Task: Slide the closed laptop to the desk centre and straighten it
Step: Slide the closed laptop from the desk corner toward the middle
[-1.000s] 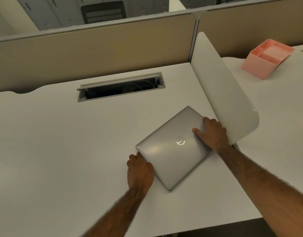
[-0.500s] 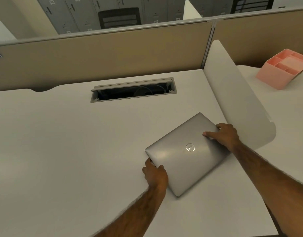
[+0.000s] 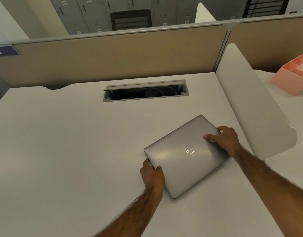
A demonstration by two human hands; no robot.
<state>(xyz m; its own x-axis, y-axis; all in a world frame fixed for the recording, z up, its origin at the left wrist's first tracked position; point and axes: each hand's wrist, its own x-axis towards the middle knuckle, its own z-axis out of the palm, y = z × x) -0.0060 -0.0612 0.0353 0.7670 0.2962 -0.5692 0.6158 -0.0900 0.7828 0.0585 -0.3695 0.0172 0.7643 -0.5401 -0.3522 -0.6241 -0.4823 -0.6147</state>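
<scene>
A closed silver laptop (image 3: 185,156) lies on the white desk (image 3: 61,142), right of the desk's middle and turned at an angle, one corner pointing away from me. My left hand (image 3: 152,175) grips its near-left edge, thumb on the lid and fingers under the rim. My right hand (image 3: 224,139) holds the far-right corner, with fingers spread flat on the lid and around the edge.
An open cable slot (image 3: 145,91) is set in the desk behind the laptop. A white curved divider (image 3: 253,113) stands just right of the laptop. Beyond it sits a pink organiser (image 3: 291,77). A beige partition wall (image 3: 113,57) runs along the back.
The view has tilted up and shifted left, so the laptop sits further right in frame. My left hand has closed further round the laptop's edge. The laptop's angle looks about the same.
</scene>
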